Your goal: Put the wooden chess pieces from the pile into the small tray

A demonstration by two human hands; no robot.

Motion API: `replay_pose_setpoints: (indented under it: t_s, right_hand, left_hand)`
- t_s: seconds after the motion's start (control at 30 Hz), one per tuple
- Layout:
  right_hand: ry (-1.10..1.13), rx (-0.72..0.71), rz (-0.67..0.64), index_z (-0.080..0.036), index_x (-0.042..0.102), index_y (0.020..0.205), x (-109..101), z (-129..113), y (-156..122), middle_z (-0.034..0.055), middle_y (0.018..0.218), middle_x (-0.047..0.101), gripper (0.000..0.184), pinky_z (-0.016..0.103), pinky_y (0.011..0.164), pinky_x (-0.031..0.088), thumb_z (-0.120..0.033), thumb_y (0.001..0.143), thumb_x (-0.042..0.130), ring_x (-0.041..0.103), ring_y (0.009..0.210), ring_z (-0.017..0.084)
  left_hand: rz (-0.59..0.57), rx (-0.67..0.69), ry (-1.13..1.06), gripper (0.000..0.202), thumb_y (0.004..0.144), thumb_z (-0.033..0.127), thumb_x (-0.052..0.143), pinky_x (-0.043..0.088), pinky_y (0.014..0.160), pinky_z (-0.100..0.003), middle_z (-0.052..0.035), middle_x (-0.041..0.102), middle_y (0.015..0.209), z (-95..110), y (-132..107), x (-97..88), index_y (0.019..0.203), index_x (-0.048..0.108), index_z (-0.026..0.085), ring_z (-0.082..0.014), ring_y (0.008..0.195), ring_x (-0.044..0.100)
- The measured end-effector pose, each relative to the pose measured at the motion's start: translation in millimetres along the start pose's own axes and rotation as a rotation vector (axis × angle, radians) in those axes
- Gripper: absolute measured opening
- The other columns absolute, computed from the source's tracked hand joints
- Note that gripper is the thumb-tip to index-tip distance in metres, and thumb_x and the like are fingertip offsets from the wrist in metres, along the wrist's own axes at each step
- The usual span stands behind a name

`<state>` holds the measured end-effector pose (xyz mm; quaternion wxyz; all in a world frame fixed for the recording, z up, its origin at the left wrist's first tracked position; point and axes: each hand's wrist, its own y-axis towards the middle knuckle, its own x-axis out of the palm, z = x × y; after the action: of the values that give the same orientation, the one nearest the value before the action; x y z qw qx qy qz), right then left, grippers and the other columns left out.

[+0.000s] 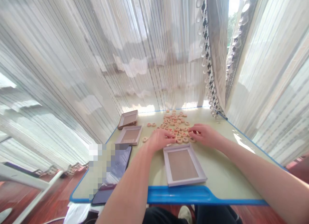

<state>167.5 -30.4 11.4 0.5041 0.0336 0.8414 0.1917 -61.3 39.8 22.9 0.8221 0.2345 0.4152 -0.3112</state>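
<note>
Round wooden xiangqi pieces [177, 128] with red and dark characters lie in a loose heap on the pale tabletop [224, 172]. My left hand [162, 138] reaches in from the left, its fingers stretched over the near pieces and touching them. From the right, my right hand [204, 134] curls its fingers round a piece at the heap's edge; the palm side is partly hidden. Just below both hands lies a shallow, white-rimmed box tray [166, 167] with a brown bottom and nothing in it.
Another shallow box tray [139, 137] and a stacked pair of box parts [129, 112] lie at the left. A dark tablet or phone [125, 161], partly blurred out, rests near my left forearm. Blue trim [178, 195] edges the table. Sheer curtains [154, 56] hang behind.
</note>
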Motion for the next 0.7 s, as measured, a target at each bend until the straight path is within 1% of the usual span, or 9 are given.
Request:
replay_pose_setpoints:
  t_s: [0.1, 0.17, 0.23, 0.33, 0.37, 0.43, 0.53, 0.6, 0.7]
  right_hand:
    - [0.034, -0.050, -0.026, -0.019, 0.068, 0.079, 4, -6, 2, 0.0029, 0.071, 0.061, 0.024, 0.026, 0.062, 0.040, -0.031, 0.081, 0.048, 0.055, 0.068, 0.015]
    - [0.046, -0.062, -0.014, -0.020, 0.068, 0.078, 10, -10, 4, 0.0027, 0.070, 0.061, 0.023, 0.027, 0.063, 0.041, -0.030, 0.081, 0.048, 0.055, 0.069, 0.015]
    - [0.057, -0.081, 0.036, -0.021, 0.069, 0.084, 16, -14, 5, 0.0038, 0.074, 0.063, 0.022, 0.029, 0.069, 0.043, -0.030, 0.082, 0.048, 0.056, 0.075, 0.017]
    - [0.064, -0.212, 0.064, -0.024, 0.066, 0.105, 23, -20, 8, 0.0056, 0.097, 0.064, 0.029, 0.034, 0.085, 0.041, -0.026, 0.085, 0.045, 0.053, 0.095, 0.020]
    - [0.057, -0.265, 0.038, -0.027, 0.065, 0.108, 24, -21, 8, 0.0036, 0.106, 0.064, 0.031, 0.036, 0.090, 0.038, -0.025, 0.086, 0.044, 0.051, 0.100, 0.021]
    - [0.039, -0.282, -0.020, -0.031, 0.063, 0.110, 25, -24, 7, -0.0021, 0.116, 0.061, 0.033, 0.039, 0.098, 0.032, -0.023, 0.087, 0.040, 0.044, 0.112, 0.022]
    - [0.030, -0.254, -0.127, -0.032, 0.061, 0.113, 21, -29, 6, -0.0066, 0.119, 0.060, 0.034, 0.041, 0.101, 0.029, -0.026, 0.089, 0.037, 0.036, 0.121, 0.023]
    - [0.030, -0.277, -0.158, -0.030, 0.062, 0.112, 17, -32, 4, -0.0060, 0.118, 0.061, 0.035, 0.040, 0.102, 0.029, -0.028, 0.091, 0.033, 0.039, 0.119, 0.022]
    - [0.022, -0.309, -0.121, -0.027, 0.065, 0.104, 12, -33, 3, -0.0031, 0.108, 0.066, 0.039, 0.038, 0.101, 0.030, -0.028, 0.093, 0.028, 0.046, 0.111, 0.019]
  left_hand:
    - [0.043, -0.031, 0.004, 0.030, 0.071, 0.040, 0.060, 0.043, 0.069, -0.022, 0.0028, 0.068, 0.087, -2, 1, 2.5, 0.096, 0.069, 0.026, -0.0130, 0.077, 0.058]
    - [0.095, -0.026, 0.024, 0.026, 0.071, 0.039, 0.060, 0.043, 0.071, -0.022, 0.0020, 0.067, 0.090, -2, 2, 2.4, 0.090, 0.070, 0.024, -0.0133, 0.079, 0.057]
    - [0.110, -0.006, 0.065, 0.025, 0.073, 0.040, 0.058, 0.042, 0.069, -0.022, 0.0015, 0.067, 0.087, -2, 4, 0.1, 0.086, 0.070, 0.023, -0.0130, 0.077, 0.057]
    - [0.133, 0.048, 0.155, 0.027, 0.078, 0.040, 0.051, 0.039, 0.070, -0.022, 0.0005, 0.065, 0.079, -3, 11, -6.6, 0.081, 0.070, 0.021, -0.0131, 0.076, 0.055]
    - [0.150, 0.049, 0.181, 0.029, 0.080, 0.039, 0.048, 0.039, 0.068, -0.022, 0.0004, 0.064, 0.075, -3, 13, -9.3, 0.076, 0.069, 0.020, -0.0129, 0.074, 0.054]
    - [0.189, 0.002, 0.212, 0.038, 0.082, 0.040, 0.041, 0.036, 0.061, -0.022, 0.0005, 0.057, 0.063, -5, 16, -14.2, 0.063, 0.064, 0.016, -0.0115, 0.063, 0.049]
    - [0.169, -0.049, 0.155, 0.040, 0.081, 0.042, 0.041, 0.033, 0.054, -0.022, 0.0015, 0.050, 0.054, -9, 15, -19.1, 0.056, 0.057, 0.015, -0.0104, 0.057, 0.044]
    - [0.131, -0.062, 0.097, 0.038, 0.077, 0.043, 0.046, 0.033, 0.053, -0.021, 0.0014, 0.049, 0.053, -11, 13, -20.5, 0.053, 0.056, 0.015, -0.0105, 0.056, 0.044]
    - [0.074, -0.078, 0.060, 0.036, 0.073, 0.043, 0.052, 0.033, 0.052, -0.021, 0.0013, 0.050, 0.052, -10, 11, -20.1, 0.052, 0.057, 0.015, -0.0104, 0.056, 0.045]
